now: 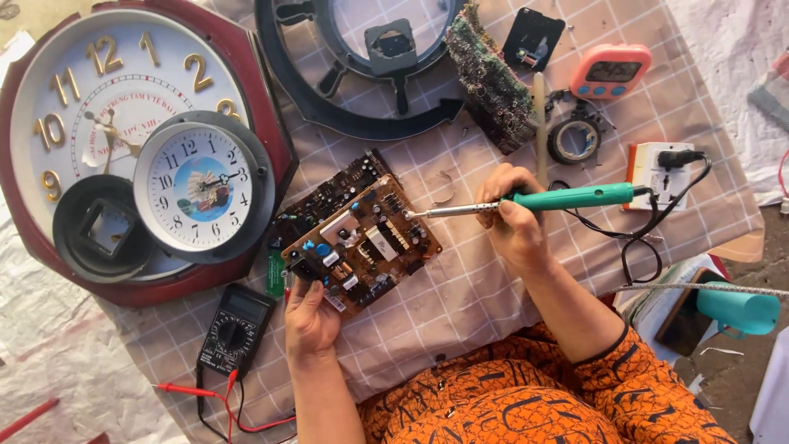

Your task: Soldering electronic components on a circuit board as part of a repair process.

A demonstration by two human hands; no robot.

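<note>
A brown circuit board crowded with components lies tilted on the checked cloth. My left hand grips its near left corner. My right hand holds a green-handled soldering iron like a pen; the metal tip points left and touches or hovers just over the board's upper right edge. The iron's black cable runs right to a white socket block. A second dark board lies under and behind the brown one.
A large red-framed wall clock carries a small round clock at left. A black multimeter with red and black leads lies by my left wrist. Behind: a black clock frame, a green-brown board, tape roll, pink timer.
</note>
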